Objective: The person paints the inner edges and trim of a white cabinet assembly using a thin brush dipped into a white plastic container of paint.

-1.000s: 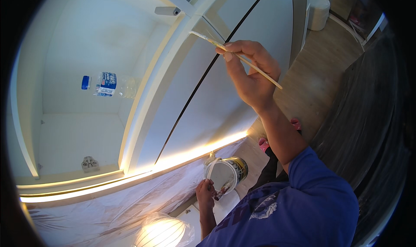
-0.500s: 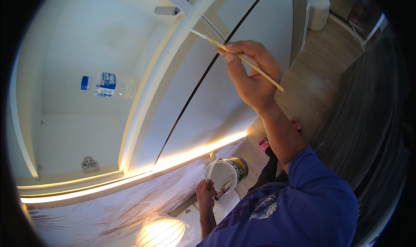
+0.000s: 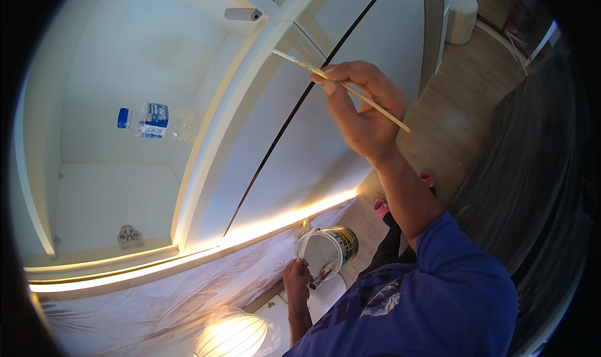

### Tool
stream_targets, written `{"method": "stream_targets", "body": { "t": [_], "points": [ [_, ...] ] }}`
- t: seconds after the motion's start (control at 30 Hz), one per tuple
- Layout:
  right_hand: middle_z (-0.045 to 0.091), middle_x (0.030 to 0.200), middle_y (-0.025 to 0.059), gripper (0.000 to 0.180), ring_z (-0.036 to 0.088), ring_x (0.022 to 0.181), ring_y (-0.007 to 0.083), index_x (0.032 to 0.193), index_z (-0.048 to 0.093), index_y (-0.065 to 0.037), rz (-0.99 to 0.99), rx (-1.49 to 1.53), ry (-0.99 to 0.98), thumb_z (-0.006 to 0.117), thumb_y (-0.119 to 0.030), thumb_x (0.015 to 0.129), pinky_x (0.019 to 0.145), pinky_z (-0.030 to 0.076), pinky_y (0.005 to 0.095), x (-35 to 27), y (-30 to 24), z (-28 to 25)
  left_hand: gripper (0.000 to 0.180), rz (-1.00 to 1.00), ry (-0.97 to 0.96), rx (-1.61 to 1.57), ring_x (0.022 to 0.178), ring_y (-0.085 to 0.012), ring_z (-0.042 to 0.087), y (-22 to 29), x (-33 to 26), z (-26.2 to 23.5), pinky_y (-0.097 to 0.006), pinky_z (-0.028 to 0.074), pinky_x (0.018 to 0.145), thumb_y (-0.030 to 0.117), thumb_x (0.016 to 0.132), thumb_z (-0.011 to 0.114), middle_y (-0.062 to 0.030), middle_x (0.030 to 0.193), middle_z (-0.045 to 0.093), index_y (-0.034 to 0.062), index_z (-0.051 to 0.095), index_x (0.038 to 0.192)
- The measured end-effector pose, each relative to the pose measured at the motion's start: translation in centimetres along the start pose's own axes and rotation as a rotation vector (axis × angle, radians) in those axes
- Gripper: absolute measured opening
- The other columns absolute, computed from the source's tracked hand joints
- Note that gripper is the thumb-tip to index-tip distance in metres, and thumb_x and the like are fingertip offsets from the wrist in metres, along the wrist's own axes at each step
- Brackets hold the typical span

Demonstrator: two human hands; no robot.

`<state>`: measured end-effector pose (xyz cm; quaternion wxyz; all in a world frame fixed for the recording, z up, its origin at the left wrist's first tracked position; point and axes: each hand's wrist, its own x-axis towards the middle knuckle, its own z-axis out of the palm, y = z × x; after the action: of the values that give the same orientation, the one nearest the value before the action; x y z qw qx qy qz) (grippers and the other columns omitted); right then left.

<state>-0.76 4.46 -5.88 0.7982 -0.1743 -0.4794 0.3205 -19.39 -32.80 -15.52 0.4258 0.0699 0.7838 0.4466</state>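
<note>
Between the thumb and fingers of my right hand [image 3: 366, 109] is a thin paintbrush [image 3: 375, 105] with a pale wooden handle. Its white-coated tip touches or nearly touches the pale edge of the cabinet frame [image 3: 250, 81], just beside the white panel. Lower down, my left hand [image 3: 296, 279] is closed at the side of a paint bucket [image 3: 349, 243], which hangs tilted with its grey inside showing. What exactly the fingers grip there, rim or handle, is partly hidden. Reddish-brown smears mark the bucket's rim near that hand.
A clear plastic bottle [image 3: 153, 120] with a blue cap lies in the open cabinet. A bright light strip [image 3: 282, 220] runs along the cabinet's edge. Plastic sheeting [image 3: 206, 288] and a glowing round lamp [image 3: 231, 335] are below. A white rounded stool [image 3: 461, 15] stands at upper right.
The brush tip has shifted slightly left and down along the frame edge, with my right hand moving a little. My left hand and the bucket stay nearly in place.
</note>
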Motion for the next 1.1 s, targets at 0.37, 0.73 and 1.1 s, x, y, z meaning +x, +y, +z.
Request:
{"method": "stream_targets", "body": {
  "t": [0.37, 0.73, 1.1],
  "points": [
    [0.077, 0.093, 0.0068, 0.020, 0.071, 0.084, 0.0129, 0.100, 0.070, -0.004, -0.052, -0.144, -0.005, 0.071, 0.007, 0.084, 0.074, 0.056, 0.0263, 0.7, 0.2, -0.4, 0.025, 0.007, -0.015, 0.004, 0.043, -0.0086, 0.032, -0.2, 0.1, -0.2, -0.027, 0.028, 0.042, 0.020, 0.101, 0.053, 0.0009, 0.053, 0.041, 0.0028, 0.060, 0.085],
    [0.077, 0.091, 0.0066, 0.020, 0.072, 0.084, 0.0132, 0.100, 0.070, -0.004, -0.030, -0.070, 0.003, 0.070, 0.008, 0.084, 0.074, 0.056, 0.0257, 0.6, 0.1, -0.2, 0.025, 0.013, 0.002, -0.006, 0.043, -0.0091, 0.034, 0.0, 0.0, 0.1, -0.028, 0.029, 0.042, 0.020, 0.101, 0.053, 0.0001, 0.054, 0.042, 0.0025, 0.060, 0.084],
    [0.077, 0.090, 0.0032, 0.022, 0.068, 0.078, 0.0132, 0.098, 0.071, -0.007, -0.076, -0.205, -0.017, 0.073, 0.006, 0.080, 0.070, 0.053, 0.0262, 0.6, 0.3, -0.6, 0.024, -0.008, -0.009, -0.014, 0.042, -0.0094, 0.033, -0.2, 0.2, 0.0, -0.027, 0.028, 0.042, 0.019, 0.101, 0.052, 0.0005, 0.053, 0.041, 0.0028, 0.060, 0.085]
  ]
}}
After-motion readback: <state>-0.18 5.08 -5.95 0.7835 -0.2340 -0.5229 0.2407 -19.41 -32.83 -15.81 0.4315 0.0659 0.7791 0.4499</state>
